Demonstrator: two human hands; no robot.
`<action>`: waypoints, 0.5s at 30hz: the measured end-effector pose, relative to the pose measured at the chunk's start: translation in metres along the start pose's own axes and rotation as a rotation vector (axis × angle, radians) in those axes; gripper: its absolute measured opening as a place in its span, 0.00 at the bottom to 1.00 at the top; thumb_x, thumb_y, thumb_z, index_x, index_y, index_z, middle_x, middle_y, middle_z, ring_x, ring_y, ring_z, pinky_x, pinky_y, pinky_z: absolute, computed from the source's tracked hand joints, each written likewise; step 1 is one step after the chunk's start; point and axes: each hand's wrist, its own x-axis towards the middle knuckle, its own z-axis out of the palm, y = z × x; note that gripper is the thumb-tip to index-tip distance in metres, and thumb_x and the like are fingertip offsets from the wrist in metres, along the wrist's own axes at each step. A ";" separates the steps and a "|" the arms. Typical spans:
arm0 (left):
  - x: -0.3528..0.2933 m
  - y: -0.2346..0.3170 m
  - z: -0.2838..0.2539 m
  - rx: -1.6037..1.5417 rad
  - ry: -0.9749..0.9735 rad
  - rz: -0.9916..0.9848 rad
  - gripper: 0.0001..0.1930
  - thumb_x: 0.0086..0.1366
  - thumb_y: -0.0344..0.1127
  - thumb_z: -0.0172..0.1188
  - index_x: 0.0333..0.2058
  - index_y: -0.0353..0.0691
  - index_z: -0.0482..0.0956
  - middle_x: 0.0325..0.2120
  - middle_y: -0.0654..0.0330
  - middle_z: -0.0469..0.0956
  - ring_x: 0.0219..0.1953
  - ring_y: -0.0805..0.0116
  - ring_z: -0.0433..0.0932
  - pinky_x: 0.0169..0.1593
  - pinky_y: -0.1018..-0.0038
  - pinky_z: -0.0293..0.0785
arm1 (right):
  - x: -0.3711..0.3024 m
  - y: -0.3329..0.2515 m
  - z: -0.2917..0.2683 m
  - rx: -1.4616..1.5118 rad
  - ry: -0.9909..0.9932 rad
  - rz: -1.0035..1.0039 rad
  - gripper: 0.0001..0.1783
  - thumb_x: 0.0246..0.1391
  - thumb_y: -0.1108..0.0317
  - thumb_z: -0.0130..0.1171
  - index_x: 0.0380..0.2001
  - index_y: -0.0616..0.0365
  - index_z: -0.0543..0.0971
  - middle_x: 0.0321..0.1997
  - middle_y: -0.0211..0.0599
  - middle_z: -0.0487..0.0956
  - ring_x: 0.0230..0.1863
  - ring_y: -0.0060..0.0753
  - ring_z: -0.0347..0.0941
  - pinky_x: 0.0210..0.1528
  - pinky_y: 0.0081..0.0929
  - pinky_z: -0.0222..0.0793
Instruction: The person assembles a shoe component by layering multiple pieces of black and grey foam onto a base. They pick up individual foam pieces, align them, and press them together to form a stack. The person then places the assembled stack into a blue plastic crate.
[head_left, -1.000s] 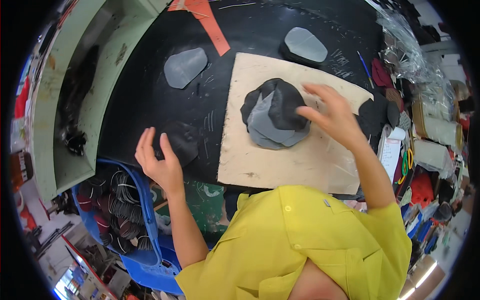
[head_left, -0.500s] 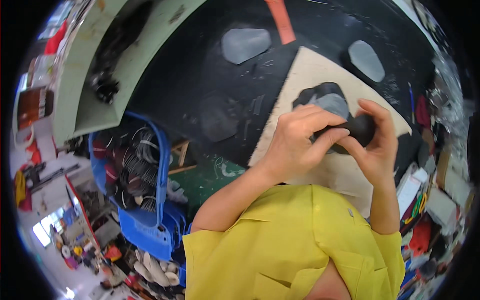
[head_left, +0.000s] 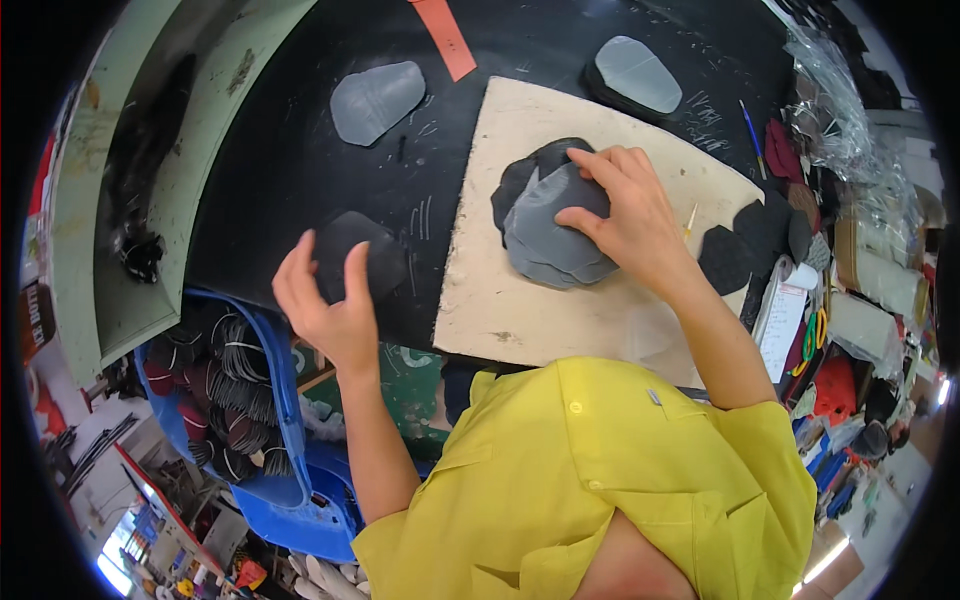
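Note:
On a pale square board (head_left: pixel 480 320), a loose pile of rounded flat pieces (head_left: pixel 555 240), grey and black, lies fanned out. My right hand (head_left: pixel 640 220) reaches over the pile's right side, thumb and fingers apart, its fingertips at the upper pieces. Off to the left, my left hand (head_left: pixel 335 305) is open, thumb and fingers spread at the near edge of a dark rounded piece (head_left: pixel 368 250) on the black tabletop. Whether its fingertips touch that piece I cannot tell. Nothing shows gripped in the left hand.
Grey rounded pieces (head_left: pixel 378 102) and a stack (head_left: pixel 637 76) lie farther back, near an orange strip (head_left: pixel 445 38). Black pieces (head_left: pixel 727 258) and a notepad (head_left: pixel 780 320) sit at right. A blue bin (head_left: pixel 290 400) of bundled pieces stands at left, below a pale green trough (head_left: pixel 135 340).
My hands, together over the board around a black piece before, are now apart. The left has moved left to the dark piece; the right stays at the pile. The view has shifted too.

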 end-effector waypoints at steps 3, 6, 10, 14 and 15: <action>0.008 0.047 0.015 -0.197 -0.210 0.176 0.15 0.50 0.27 0.71 0.39 0.37 0.82 0.35 0.56 0.81 0.40 0.60 0.78 0.44 0.69 0.73 | 0.002 0.010 0.000 -0.041 0.034 -0.034 0.30 0.36 0.67 0.73 0.47 0.59 0.78 0.42 0.38 0.76 0.47 0.43 0.68 0.51 0.36 0.60; 0.011 0.081 0.043 -0.467 -0.418 0.302 0.17 0.50 0.27 0.71 0.41 0.37 0.81 0.36 0.56 0.81 0.39 0.59 0.78 0.43 0.70 0.73 | 0.002 0.008 -0.002 -0.020 -0.024 0.030 0.25 0.37 0.69 0.71 0.44 0.55 0.79 0.41 0.35 0.76 0.48 0.41 0.68 0.53 0.36 0.57; 0.018 0.111 0.059 -0.486 -0.489 0.394 0.19 0.52 0.27 0.68 0.45 0.36 0.80 0.39 0.56 0.81 0.42 0.59 0.78 0.43 0.67 0.72 | -0.001 0.010 0.005 -0.060 0.217 -0.227 0.17 0.38 0.74 0.67 0.36 0.52 0.80 0.36 0.29 0.78 0.48 0.37 0.71 0.54 0.36 0.55; 0.019 0.111 0.056 -0.536 -0.724 0.222 0.24 0.52 0.27 0.68 0.51 0.37 0.77 0.41 0.56 0.82 0.44 0.61 0.78 0.49 0.68 0.70 | -0.005 0.006 0.002 0.014 0.343 -0.350 0.13 0.36 0.78 0.65 0.30 0.52 0.80 0.32 0.27 0.79 0.44 0.37 0.74 0.50 0.35 0.60; 0.017 0.109 0.053 -0.591 -0.803 0.116 0.26 0.52 0.28 0.68 0.52 0.37 0.76 0.41 0.57 0.82 0.44 0.61 0.77 0.50 0.68 0.69 | -0.007 0.003 0.001 0.083 0.364 -0.354 0.13 0.35 0.78 0.65 0.28 0.52 0.81 0.32 0.28 0.79 0.42 0.37 0.75 0.49 0.34 0.62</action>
